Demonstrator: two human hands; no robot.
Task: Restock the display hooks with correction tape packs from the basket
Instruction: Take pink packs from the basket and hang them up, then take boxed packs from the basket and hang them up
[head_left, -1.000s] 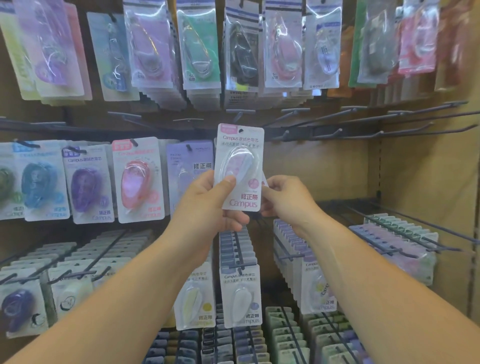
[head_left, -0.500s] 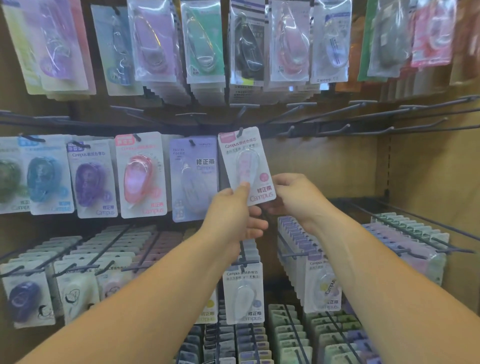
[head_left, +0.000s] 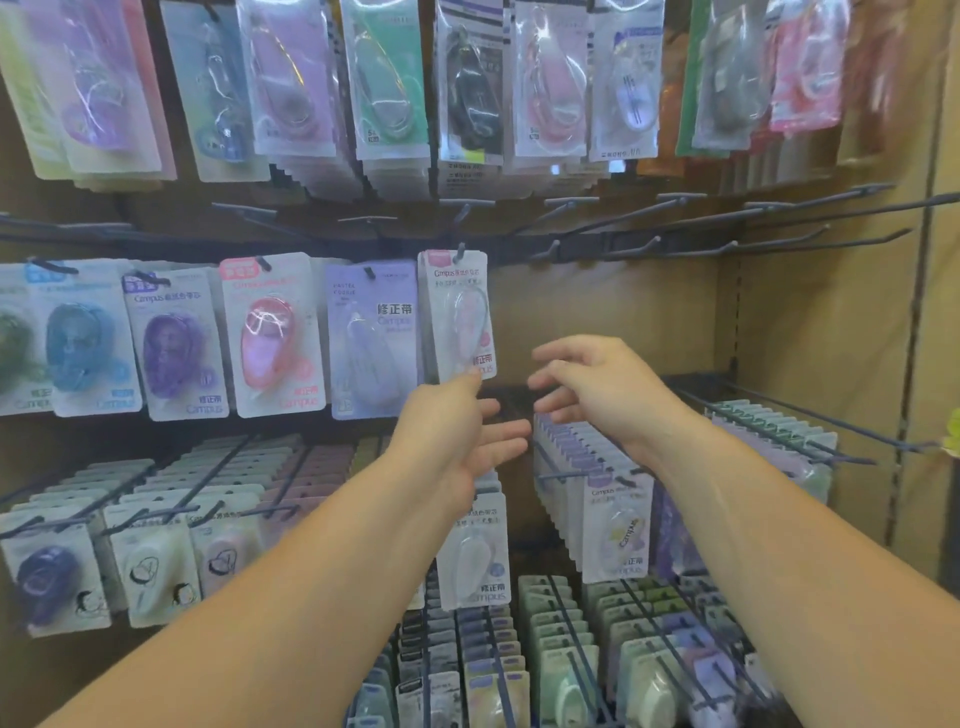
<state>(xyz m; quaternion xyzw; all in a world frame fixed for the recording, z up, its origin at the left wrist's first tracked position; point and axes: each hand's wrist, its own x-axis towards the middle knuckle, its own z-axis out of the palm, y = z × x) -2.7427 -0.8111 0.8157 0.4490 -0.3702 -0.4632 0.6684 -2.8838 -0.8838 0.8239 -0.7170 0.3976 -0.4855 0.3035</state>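
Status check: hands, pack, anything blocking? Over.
Left hand open, just below correction tape pack; right hand open, apart. Pack hangs on middle-row hook. Nothing blocking.

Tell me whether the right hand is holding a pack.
No. The right hand is empty with fingers spread, apart from the pack that hangs on its hook.

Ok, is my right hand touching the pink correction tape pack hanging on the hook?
Apart. The head view shows a strip of brown back panel between the right hand and the right edge of the pink pack.
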